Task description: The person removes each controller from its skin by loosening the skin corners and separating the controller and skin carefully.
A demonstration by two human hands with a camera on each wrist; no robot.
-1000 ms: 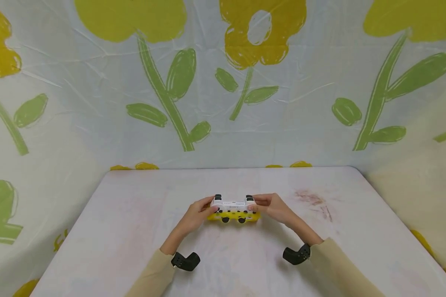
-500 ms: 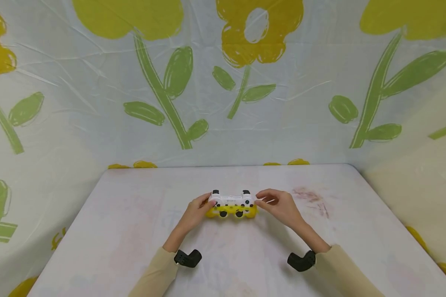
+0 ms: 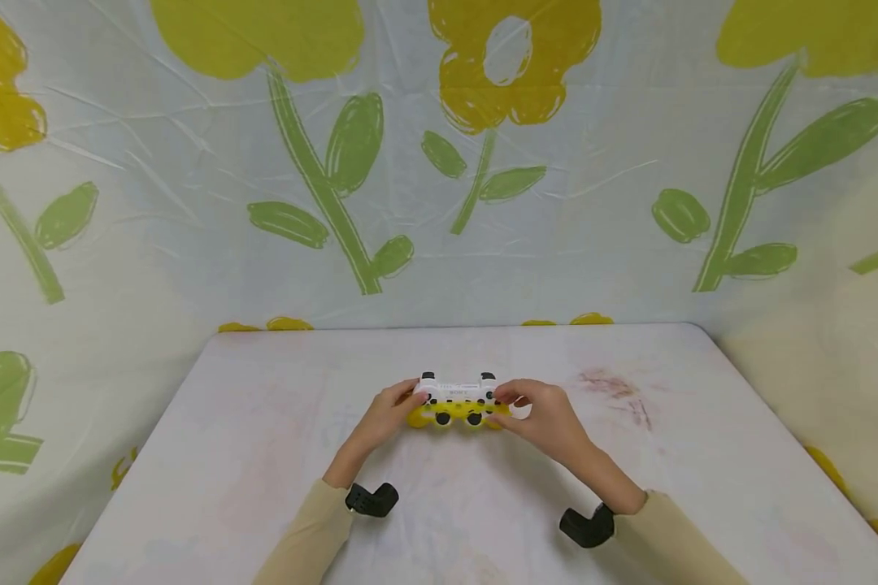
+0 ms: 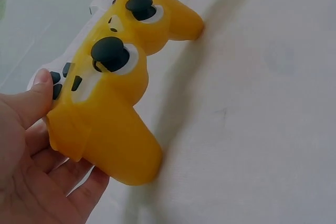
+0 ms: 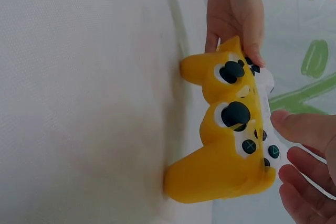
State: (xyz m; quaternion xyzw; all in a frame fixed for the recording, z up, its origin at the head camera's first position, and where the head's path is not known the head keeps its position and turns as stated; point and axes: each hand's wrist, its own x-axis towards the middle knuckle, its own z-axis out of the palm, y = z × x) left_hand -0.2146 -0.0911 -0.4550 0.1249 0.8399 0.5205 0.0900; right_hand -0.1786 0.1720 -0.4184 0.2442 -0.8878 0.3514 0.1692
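A white game controller with black thumbsticks is partly covered by a yellow silicone cover. The cover wraps the handles and stick side; the white shoulder edge is bare. Bunched cover material stands up at the left end. My left hand grips that end, thumb by the directional buttons and fingers underneath. My right hand is at the other end, fingers loosely bent. In the right wrist view its thumb overlaps the white edge near the symbol buttons, and its fingertips lie right beside the cover's corner.
A pale tabletop with a reddish smudge lies beneath the hands. A flower-print cloth hangs behind and along both sides. Each wrist wears a black camera.
My right hand has loosened from the controller's right end, drawn back a little, then come in again with its thumb nearer the yellow cover. The left hand keeps its grip.
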